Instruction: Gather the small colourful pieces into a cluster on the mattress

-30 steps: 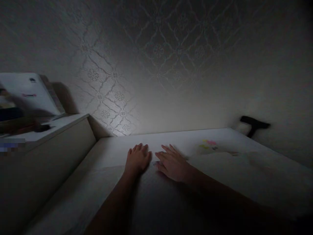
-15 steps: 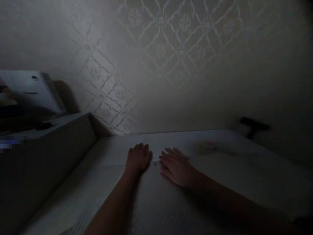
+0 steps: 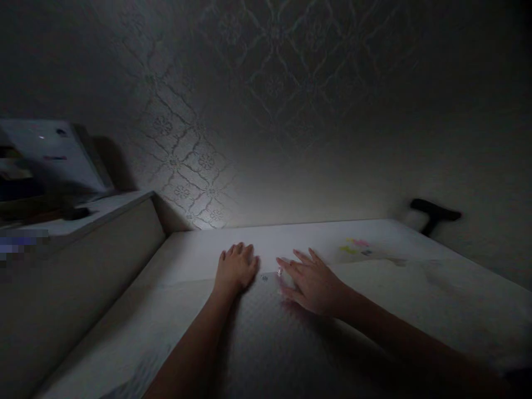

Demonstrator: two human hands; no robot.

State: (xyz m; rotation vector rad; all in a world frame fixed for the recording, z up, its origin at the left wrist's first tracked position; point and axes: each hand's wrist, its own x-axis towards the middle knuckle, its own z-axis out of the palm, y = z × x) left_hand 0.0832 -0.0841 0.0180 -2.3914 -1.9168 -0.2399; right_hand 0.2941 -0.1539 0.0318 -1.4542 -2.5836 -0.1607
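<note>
2 bare hands flat on a pale sheet over a white tabletop, dim room.

Patterned wallpaper wall (image 3: 257, 100) behind; white tabletop (image 3: 436, 288) running to it; raised side unit (image 3: 95, 238) at left carrying a white box (image 3: 50, 155) and blurred clutter; pale sheet (image 3: 266, 332) covering the near tabletop, its far edge running under the fingers. Left hand (image 3: 235, 270): palm down, fingers together, pressed on the sheet's edge. Right hand (image 3: 312, 281): palm down just beside it, fingers loosely spread, holding nothing. Black handled object (image 3: 434, 212) at the far right corner. Small pink and yellow marks (image 3: 355, 246) on the tabletop beyond the right hand; their kind cannot be told.
</note>
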